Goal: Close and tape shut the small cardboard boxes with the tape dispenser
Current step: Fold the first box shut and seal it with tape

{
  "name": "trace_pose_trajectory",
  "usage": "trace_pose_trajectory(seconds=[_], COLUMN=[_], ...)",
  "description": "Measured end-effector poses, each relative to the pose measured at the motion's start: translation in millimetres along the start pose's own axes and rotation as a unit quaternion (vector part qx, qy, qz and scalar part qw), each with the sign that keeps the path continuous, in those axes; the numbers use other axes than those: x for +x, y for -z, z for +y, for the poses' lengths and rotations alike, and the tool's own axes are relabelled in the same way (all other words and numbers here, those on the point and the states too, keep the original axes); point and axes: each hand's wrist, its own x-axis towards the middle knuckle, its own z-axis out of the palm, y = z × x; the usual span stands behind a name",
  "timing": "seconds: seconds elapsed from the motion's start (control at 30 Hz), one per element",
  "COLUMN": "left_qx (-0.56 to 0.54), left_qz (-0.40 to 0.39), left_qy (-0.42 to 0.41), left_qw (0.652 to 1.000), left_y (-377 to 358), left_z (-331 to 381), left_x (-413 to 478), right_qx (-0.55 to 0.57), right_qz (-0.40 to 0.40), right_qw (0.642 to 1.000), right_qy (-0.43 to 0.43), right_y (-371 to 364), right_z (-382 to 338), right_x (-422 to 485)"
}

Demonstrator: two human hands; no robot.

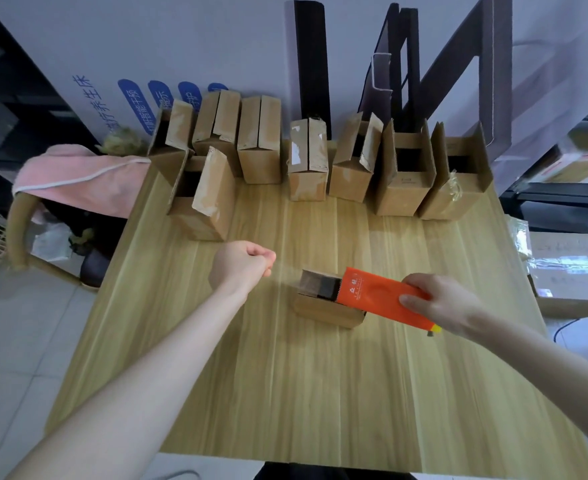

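Note:
A small cardboard box [323, 311] lies on the wooden table [285, 393], right of centre. Over its top I hold an orange tape dispenser [379, 294], my right hand [445, 303] gripping its rear end. The dispenser's dark toothed mouth points left. My left hand [242, 265] hovers left of the box with its fingers pinched together. A faint clear strip of tape [287, 270] stretches from those fingers to the dispenser's mouth.
Several cardboard boxes [261, 147] stand in a row along the table's far edge, some with flaps open, and one open box [204, 199] stands forward at the left. A pink towel [78, 174] drapes a chair to the left. Cartons [569, 271] sit at the right.

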Motion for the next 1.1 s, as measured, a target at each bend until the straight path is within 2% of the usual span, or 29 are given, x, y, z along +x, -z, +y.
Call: trace_pose_trajectory(seconds=[0.27, 0.47, 0.57, 0.63, 0.77, 0.87, 0.93, 1.1], left_qx=[0.007, -0.025, -0.025, -0.017, -0.004, -0.003, -0.012, -0.038], left_qz=[0.005, 0.007, 0.003, -0.003, -0.020, -0.019, -0.017, -0.017], left_qy=[0.012, -0.022, -0.037, -0.038, -0.025, -0.017, -0.013, -0.019], left_qw=[1.000, 0.999, 0.999, 0.999, 0.999, 1.000, 1.000, 0.999], left_y=[-15.8, -2.5, 4.4, 4.0, -7.1, -14.9, -16.8, -8.4], left_z=[-2.5, 2.5, 1.9, -1.0, -2.2, 1.0, 1.8, 0.3], left_x=[7.9, 12.9, 11.7, 11.2, 10.3, 9.9, 11.9, 17.7], right_qx=[0.006, 0.191, 0.231, 0.208, 0.045, 0.021, 0.055, 0.224], right_qz=[-0.024, -0.020, -0.041, -0.043, -0.008, -0.010, -0.013, -0.039], right_qw=[0.999, 0.981, 0.972, 0.977, 0.998, 0.999, 0.997, 0.973], right_qy=[-0.033, -0.025, -0.027, -0.030, -0.034, -0.039, -0.049, -0.040], right_y=[-6.3, 13.0, 10.7, 3.7, -7.5, -13.8, -12.8, 5.5], right_z=[3.8, 3.3, 0.8, 0.4, 2.0, 4.1, 7.7, 6.6], right_x=[22.8, 5.0, -5.5, -6.6, 5.5, 13.9, 15.5, 1.9])
